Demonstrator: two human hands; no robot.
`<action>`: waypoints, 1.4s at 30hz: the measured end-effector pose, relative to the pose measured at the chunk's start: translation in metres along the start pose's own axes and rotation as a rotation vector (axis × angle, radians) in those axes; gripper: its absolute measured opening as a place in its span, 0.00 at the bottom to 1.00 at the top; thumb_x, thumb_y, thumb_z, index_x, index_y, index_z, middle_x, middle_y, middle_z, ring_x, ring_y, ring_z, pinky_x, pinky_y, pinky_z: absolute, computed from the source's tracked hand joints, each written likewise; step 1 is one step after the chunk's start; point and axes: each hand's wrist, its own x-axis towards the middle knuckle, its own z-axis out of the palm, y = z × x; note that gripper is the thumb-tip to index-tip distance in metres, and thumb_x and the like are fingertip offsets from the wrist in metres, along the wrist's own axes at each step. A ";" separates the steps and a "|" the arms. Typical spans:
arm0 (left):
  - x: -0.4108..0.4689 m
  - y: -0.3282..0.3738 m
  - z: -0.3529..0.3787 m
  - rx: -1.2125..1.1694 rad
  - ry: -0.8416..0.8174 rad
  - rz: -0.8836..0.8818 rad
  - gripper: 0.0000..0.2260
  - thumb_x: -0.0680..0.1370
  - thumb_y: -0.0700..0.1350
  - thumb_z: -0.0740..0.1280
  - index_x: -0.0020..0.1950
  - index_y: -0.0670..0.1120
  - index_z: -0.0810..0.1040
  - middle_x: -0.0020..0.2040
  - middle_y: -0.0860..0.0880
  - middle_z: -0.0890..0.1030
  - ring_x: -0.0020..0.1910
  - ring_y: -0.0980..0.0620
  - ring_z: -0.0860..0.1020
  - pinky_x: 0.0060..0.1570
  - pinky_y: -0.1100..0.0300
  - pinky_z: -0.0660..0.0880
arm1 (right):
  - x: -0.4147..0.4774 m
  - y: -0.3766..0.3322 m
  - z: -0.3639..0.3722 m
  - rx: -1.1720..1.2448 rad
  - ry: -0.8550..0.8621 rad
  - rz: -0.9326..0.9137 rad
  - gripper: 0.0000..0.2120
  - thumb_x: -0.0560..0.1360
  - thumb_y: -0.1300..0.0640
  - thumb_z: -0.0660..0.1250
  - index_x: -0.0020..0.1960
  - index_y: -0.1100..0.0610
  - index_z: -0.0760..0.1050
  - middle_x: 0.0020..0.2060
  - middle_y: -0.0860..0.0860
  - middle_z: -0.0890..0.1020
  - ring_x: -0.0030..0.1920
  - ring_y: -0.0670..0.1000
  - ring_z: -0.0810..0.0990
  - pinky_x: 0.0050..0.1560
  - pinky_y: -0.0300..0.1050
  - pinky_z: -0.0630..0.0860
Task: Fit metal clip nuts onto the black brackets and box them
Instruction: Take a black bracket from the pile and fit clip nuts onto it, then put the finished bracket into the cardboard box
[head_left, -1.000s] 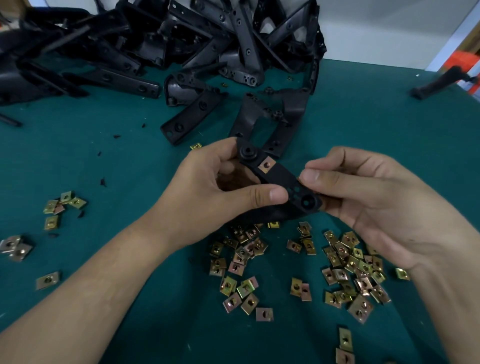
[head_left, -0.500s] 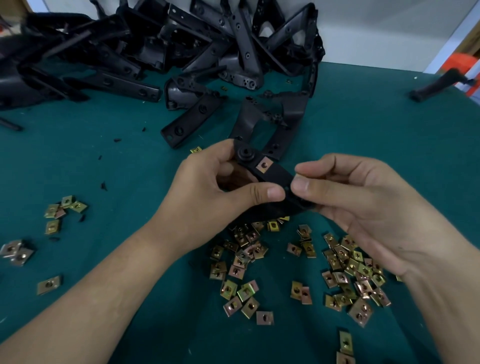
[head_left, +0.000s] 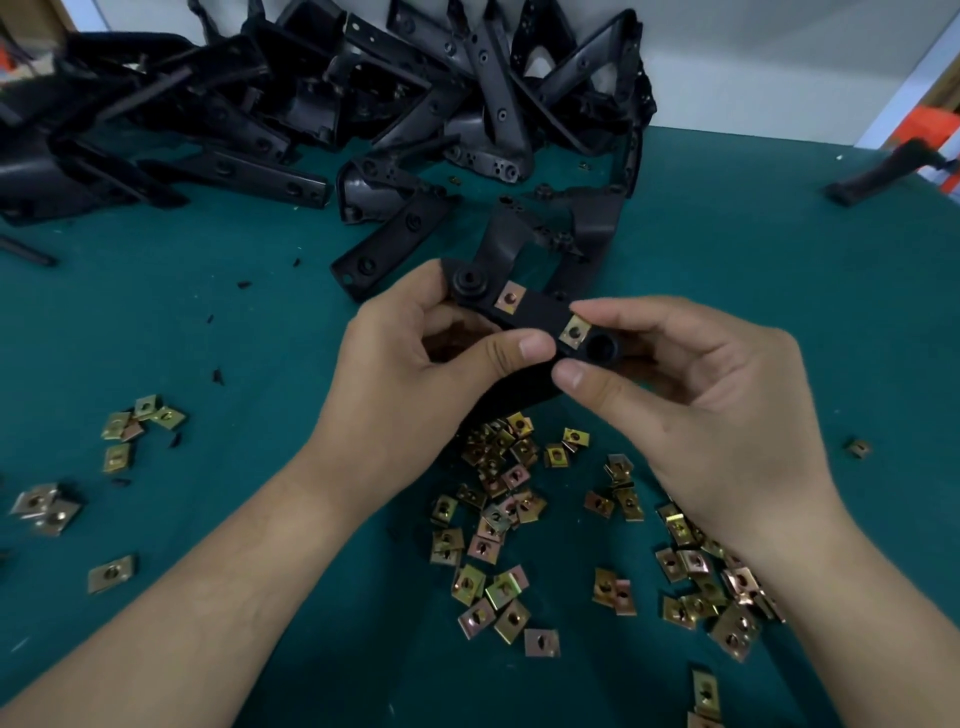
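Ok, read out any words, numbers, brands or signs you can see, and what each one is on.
No text can be read here.
The held bracket and its fitted clip nuts show only bare surfaces and holes.
The piled brackets and loose clip nuts carry no legible marks; any moulded marks are too small to tell.
The orange thing at the far right is blurred.
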 end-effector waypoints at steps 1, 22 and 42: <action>0.000 0.000 0.000 -0.001 -0.001 0.004 0.17 0.72 0.51 0.76 0.58 0.47 0.81 0.48 0.54 0.87 0.48 0.55 0.85 0.50 0.61 0.80 | 0.000 0.000 0.000 -0.012 0.004 -0.004 0.14 0.68 0.60 0.80 0.52 0.49 0.85 0.45 0.46 0.87 0.47 0.47 0.86 0.49 0.35 0.80; -0.005 0.018 -0.017 0.297 0.073 0.122 0.17 0.70 0.57 0.78 0.57 0.58 0.81 0.53 0.62 0.82 0.55 0.61 0.80 0.50 0.70 0.75 | 0.013 -0.044 -0.037 -0.223 0.192 -0.070 0.18 0.72 0.61 0.77 0.58 0.45 0.81 0.45 0.40 0.84 0.48 0.42 0.83 0.50 0.30 0.76; -0.201 0.122 0.238 0.220 -1.020 0.333 0.20 0.78 0.57 0.71 0.68 0.65 0.70 0.59 0.68 0.71 0.61 0.65 0.73 0.54 0.68 0.74 | -0.329 -0.109 -0.258 -0.880 0.582 0.508 0.22 0.72 0.58 0.73 0.61 0.37 0.79 0.48 0.41 0.77 0.49 0.41 0.78 0.45 0.34 0.72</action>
